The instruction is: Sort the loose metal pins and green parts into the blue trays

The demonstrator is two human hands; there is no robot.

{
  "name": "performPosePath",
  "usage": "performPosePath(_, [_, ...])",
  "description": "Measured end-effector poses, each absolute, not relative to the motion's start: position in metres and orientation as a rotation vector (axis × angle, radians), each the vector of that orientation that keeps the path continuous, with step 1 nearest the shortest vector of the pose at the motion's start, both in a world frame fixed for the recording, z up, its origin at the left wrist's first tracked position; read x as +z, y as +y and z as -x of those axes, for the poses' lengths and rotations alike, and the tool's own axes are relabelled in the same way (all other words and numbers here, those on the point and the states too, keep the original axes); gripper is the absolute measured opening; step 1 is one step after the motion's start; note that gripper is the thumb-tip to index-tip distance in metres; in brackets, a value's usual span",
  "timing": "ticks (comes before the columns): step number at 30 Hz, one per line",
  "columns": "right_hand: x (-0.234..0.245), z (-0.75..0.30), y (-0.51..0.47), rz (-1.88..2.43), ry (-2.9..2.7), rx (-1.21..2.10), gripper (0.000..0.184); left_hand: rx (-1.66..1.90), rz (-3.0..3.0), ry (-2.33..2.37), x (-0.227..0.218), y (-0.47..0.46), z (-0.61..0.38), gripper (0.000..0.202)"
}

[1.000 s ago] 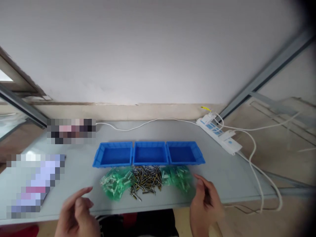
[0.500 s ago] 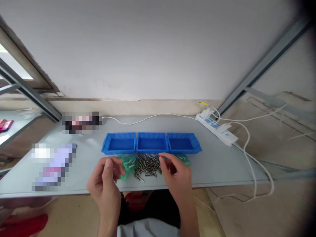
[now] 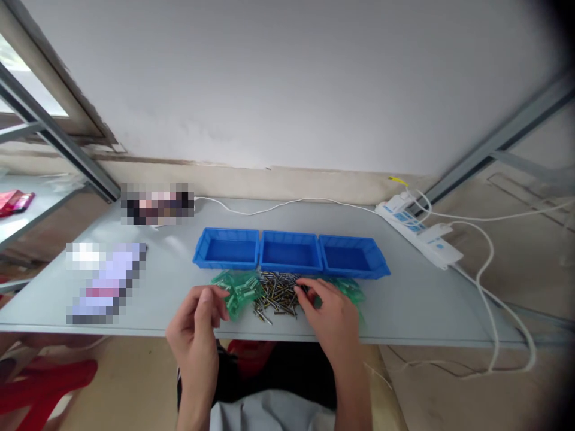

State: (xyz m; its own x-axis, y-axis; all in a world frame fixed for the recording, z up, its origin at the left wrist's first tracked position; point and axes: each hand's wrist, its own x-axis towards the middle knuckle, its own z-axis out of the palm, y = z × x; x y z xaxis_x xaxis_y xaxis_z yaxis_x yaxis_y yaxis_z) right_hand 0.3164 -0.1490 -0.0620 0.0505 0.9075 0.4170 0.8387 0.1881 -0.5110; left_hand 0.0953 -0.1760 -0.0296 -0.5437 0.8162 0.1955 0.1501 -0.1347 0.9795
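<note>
Loosely curled, my left hand (image 3: 197, 323) hovers at the table's front left of a green bag (image 3: 238, 293) with pale small parts in it. Its thumb stands apart from the index fingertip and nothing shows between them. My right hand (image 3: 332, 311) is at the right edge of a pile of silver and brass-coloured screws (image 3: 276, 293). Thumb and index fingertip come close together there in a pinch; what lies between them is too small to make out. Partly behind this hand is a second green bag (image 3: 350, 289).
Behind the pile, three blue bins stand in a row: left (image 3: 231, 248), middle (image 3: 291, 251) and right (image 3: 350, 257). A white power strip (image 3: 417, 233) with cables lies at the right. Blurred-out items (image 3: 108, 281) are on the left of the grey table (image 3: 171, 263).
The camera view has shifted, so the table and bins sit a little higher and farther right. My right hand keeps its pinch at the pile; my left hand stays beside the green bag.
</note>
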Motion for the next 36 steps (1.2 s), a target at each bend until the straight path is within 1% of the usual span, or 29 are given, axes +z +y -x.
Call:
performPosePath(12, [-0.061, -0.314, -0.146, 1.645, -1.803, 0.136, 0.042, 1.64, -1.144, 1.57, -0.032, -0.17, -0.104, 0.038])
performPosePath(16, [-0.053, -0.318, -0.149, 1.603, -1.73, 0.163, 0.035, 1.558, -1.207, 1.55, -0.032, -0.167, -0.106, 0.038])
performPosePath(19, [-0.046, -0.315, -0.153, 1.524, -1.557, 0.2, 0.027, 1.386, -1.325, 1.479, -0.029, -0.163, -0.11, 0.039])
performPosePath(23, [-0.045, -0.289, -0.166, 1.399, -1.249, 0.387, 0.016, 1.165, -1.358, 1.308, -0.029, -0.16, -0.125, 0.033])
performPosePath(25, [-0.048, -0.27, -0.17, 1.353, -1.125, 0.513, 0.015, 1.194, -1.307, 1.244, -0.033, -0.158, -0.133, 0.027])
performPosePath(29, [-0.052, -0.242, -0.167, 1.256, -1.008, 0.665, 0.016, 1.413, -1.218, 1.238, -0.042, -0.156, -0.14, 0.021])
performPosePath(33, [-0.049, -0.237, -0.157, 1.196, -1.138, 0.776, 0.014, 1.592, -1.303, 1.371, -0.049, -0.154, -0.131, 0.013])
performPosePath(36, [-0.047, -0.241, -0.153, 1.188, -1.202, 0.787, 0.014, 1.662, -1.477, 1.475, -0.05, -0.154, -0.122, 0.005])
